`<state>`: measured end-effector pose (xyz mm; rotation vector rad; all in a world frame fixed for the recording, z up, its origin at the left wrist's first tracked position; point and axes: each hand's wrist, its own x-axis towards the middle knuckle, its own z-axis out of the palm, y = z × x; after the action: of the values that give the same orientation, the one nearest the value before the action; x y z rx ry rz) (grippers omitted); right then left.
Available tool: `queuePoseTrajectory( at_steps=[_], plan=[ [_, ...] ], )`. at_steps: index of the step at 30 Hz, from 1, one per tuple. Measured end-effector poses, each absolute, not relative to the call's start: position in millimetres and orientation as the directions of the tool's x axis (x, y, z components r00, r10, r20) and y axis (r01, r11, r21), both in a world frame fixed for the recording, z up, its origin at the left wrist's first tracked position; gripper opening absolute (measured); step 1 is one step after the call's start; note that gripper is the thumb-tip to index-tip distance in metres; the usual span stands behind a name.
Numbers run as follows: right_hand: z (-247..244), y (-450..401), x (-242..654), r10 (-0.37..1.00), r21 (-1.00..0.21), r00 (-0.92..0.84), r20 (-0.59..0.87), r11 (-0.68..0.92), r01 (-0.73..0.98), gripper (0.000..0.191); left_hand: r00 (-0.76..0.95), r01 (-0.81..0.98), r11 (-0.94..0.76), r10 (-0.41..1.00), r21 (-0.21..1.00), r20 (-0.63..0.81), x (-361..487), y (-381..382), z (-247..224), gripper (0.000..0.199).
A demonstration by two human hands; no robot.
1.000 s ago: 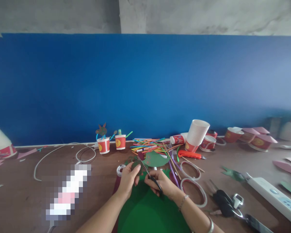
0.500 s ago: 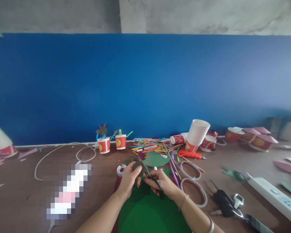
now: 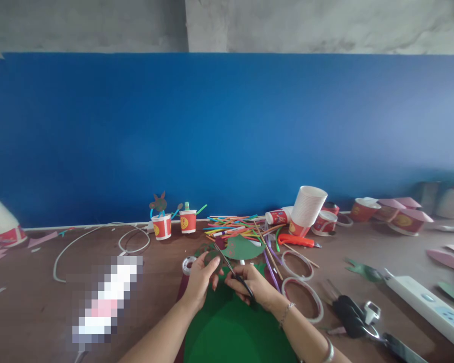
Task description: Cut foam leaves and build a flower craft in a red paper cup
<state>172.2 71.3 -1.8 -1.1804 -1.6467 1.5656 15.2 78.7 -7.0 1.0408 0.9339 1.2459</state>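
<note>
My left hand [image 3: 203, 276] pinches a small dark green paper piece [image 3: 214, 258] between thumb and fingers. Black-handled scissors [image 3: 242, 285] are in my right hand [image 3: 251, 286], their blades pointing up and left beside the piece. Whether the blades touch the paper I cannot tell. Beneath both hands lies a large green sheet [image 3: 238, 327], over a dark red one. A green leaf-shaped paper [image 3: 245, 248] with reddish marks is just beyond the scissors.
Behind the hands are colored sticks [image 3: 230, 227], a stack of paper cups [image 3: 307, 212] and an orange cutter [image 3: 297, 240]. Tape rings [image 3: 304, 300], keys [image 3: 350, 315] and a white power strip [image 3: 431, 307] lie right. A roll of tape [image 3: 188, 265] sits left of my left hand.
My left thumb and the small green piece have shifted slightly. The scissors and my right hand look almost unmoved.
</note>
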Motion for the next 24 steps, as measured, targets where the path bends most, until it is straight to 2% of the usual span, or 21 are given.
queuePoseTrajectory(
  at_steps=[8,17,24],
  plan=[
    [-2.9,72.2,171.2,0.884,-0.974,-0.433,-0.177,-0.095,0.204,0.032,0.151,-0.259,0.034,0.989,0.965,0.006,14.9,77.9,-5.5,0.029],
    [2.0,70.3,171.7,0.884,-0.974,-0.435,-0.173,-0.087,0.212,0.027,0.128,-0.266,0.030,0.992,0.964,0.004,14.6,78.5,-8.2,0.028],
    [0.3,71.1,171.7,0.874,-0.975,-0.450,-0.181,-0.100,0.198,0.031,0.129,-0.259,0.036,0.992,0.965,-0.002,14.2,77.8,-6.7,0.031]
  ],
)
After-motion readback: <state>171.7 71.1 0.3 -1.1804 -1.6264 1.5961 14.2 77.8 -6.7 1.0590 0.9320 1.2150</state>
